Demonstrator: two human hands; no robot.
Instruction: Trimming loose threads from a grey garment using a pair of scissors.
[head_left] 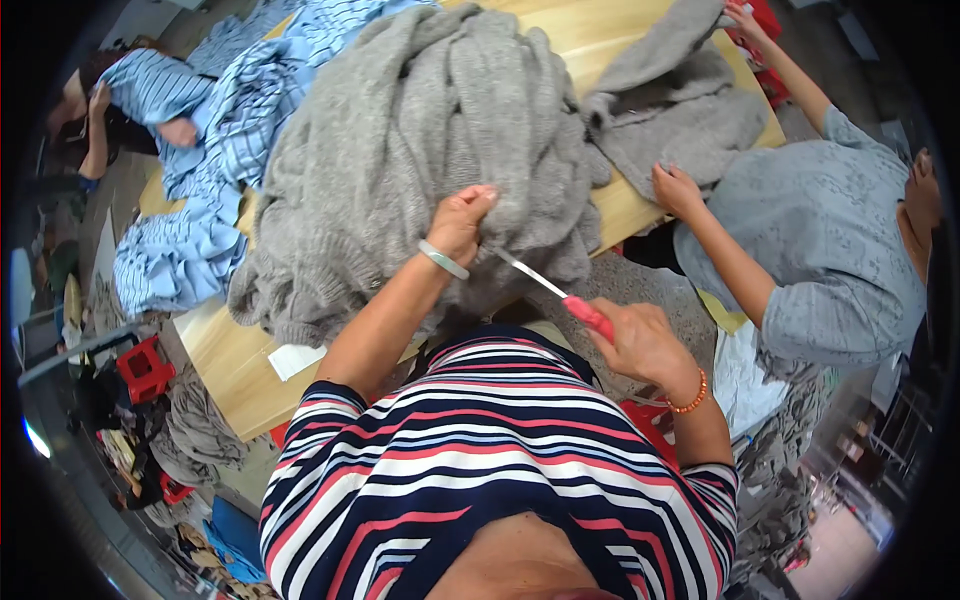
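A large heap of grey knit garments (430, 110) covers the middle of the table in front of me. My left hand (462, 222) is closed at its near side, with fingertips pinched together on the grey knit. Closed around the red handle of a slim tool (537, 278) is my right hand (640, 343). The tool has a long, thin metal shaft pointing up and left. Its tip meets the knit just right of my left hand, and the shape of the tip is too small to make out.
A co-worker (800, 250) at the right handles another grey knit garment (690, 120). Blue striped garments (180, 255) lie at the left, where another person holds some. A white paper (295, 361) rests on the wooden table (225, 370). A red stool (146, 368) stands lower left.
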